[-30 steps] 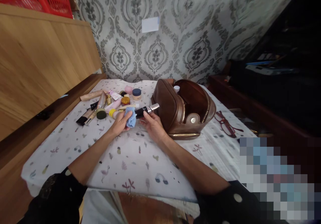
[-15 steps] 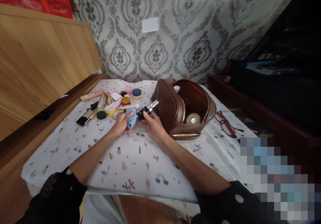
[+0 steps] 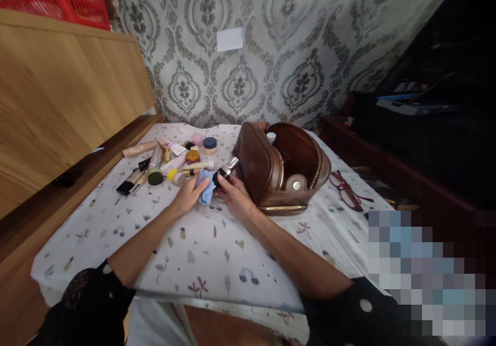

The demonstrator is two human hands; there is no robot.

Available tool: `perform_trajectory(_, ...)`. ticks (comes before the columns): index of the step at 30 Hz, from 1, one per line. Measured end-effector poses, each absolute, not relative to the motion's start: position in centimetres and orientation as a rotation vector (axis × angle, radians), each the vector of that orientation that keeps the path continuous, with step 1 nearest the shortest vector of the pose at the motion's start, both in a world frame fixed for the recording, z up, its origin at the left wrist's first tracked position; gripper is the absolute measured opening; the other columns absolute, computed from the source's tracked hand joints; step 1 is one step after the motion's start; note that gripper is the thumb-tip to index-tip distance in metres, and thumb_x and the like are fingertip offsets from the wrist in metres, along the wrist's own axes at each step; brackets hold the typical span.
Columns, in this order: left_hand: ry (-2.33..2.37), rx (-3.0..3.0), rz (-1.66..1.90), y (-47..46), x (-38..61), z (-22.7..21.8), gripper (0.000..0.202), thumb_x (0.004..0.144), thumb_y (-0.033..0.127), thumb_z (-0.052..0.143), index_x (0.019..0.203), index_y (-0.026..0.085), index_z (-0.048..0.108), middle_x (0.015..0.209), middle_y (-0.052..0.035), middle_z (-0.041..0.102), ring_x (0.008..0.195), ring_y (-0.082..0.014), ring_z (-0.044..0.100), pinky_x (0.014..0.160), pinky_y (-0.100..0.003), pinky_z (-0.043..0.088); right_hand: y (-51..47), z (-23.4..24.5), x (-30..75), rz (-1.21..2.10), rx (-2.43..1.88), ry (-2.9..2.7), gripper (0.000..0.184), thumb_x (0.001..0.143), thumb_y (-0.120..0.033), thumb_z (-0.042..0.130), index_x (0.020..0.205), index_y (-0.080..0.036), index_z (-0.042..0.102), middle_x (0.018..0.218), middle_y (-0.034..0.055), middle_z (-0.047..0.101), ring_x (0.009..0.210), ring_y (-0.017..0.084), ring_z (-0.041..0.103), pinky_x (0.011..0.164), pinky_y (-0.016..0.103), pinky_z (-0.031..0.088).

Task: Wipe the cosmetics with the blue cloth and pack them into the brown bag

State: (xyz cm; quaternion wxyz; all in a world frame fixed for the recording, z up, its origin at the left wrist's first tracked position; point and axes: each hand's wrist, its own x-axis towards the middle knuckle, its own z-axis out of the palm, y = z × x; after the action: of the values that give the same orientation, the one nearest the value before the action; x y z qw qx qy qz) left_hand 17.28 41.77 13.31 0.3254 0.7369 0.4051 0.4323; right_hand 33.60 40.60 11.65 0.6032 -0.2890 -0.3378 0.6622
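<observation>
blue cloth [image 3: 207, 193], black-and-silver bottle [image 3: 225, 171]

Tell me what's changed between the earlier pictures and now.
The dark bottle in the right hand has tilted to a steeper slant, its silver end pointing more upward. The blue cloth in the left hand has shifted slightly right, toward the bottle. Nothing was newly grasped or released. The brown bag, glasses and blue-lidded jar stayed put.
</observation>
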Motion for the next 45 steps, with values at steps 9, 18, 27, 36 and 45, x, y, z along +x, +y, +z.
perform_trajectory(9, 1.078, 2.049, 1.165, 41.7, 17.4, 13.6, 0.043, 0.095, 0.059, 0.049, 0.074, 0.022, 0.055, 0.072, -0.0043, 0.062, 0.07, -0.0192, 0.057, 0.066, -0.03, 0.047, 40.7, 11.3, 33.6, 1.527, -0.682, -0.804, 0.047, 0.063, -0.046, 0.089, 0.093, -0.018, 0.066, 0.086, -0.0006, 0.066, 0.074, 0.012, 0.061, 0.061, 0.023, 0.051)
perform_trajectory(18, 1.083, 2.096, 1.148, 41.7, 17.4, 13.7, 0.038, 0.097, 0.054, 0.047, 0.078, 0.021, 0.056, 0.075, -0.0044, 0.063, 0.07, -0.0186, 0.059, 0.067, -0.03, 0.047, 40.7, 11.5, 33.6, 1.535, -0.69, -0.785, 0.05, 0.058, -0.045, 0.092, 0.091, -0.018, 0.067, 0.085, -0.0007, 0.066, 0.073, 0.012, 0.06, 0.06, 0.023, 0.051)
perform_trajectory(27, 1.116, 2.086, 1.108, 42.0, 17.2, 13.2, 0.04, 0.096, 0.057, 0.049, 0.082, 0.021, 0.057, 0.077, -0.0047, 0.066, 0.071, -0.019, 0.06, 0.07, -0.031, 0.047, 40.8, 11.4, 33.5, 1.522, -0.703, -0.791, 0.056, 0.053, -0.048, 0.093, 0.091, -0.017, 0.066, 0.083, -0.0008, 0.065, 0.072, 0.011, 0.059, 0.059, 0.022, 0.05)
perform_trajectory(36, 1.025, 1.924, 1.313, 41.7, 17.5, 13.5, 0.042, 0.093, 0.059, 0.058, 0.073, 0.022, 0.06, 0.065, -0.0009, 0.059, 0.063, -0.0166, 0.053, 0.066, -0.029, 0.047, 40.0, 12.1, 33.2, 1.427, -0.807, -1.0, 0.05, 0.066, -0.053, 0.082, 0.098, -0.018, 0.065, 0.085, 0.0001, 0.064, 0.073, 0.014, 0.058, 0.06, 0.025, 0.046)
perform_trajectory(45, 0.853, 1.515, 1.431, 42.2, 17.0, 13.7, 0.033, 0.086, 0.054, 0.07, 0.095, 0.022, 0.068, 0.107, -0.0035, 0.07, 0.095, -0.0144, 0.065, 0.084, -0.022, 0.052, 39.2, 13.0, 33.7, 1.359, -0.841, -1.44, 0.036, 0.075, -0.048, 0.072, 0.092, -0.016, 0.067, 0.081, -0.0007, 0.061, 0.076, 0.014, 0.055, 0.07, 0.026, 0.044)
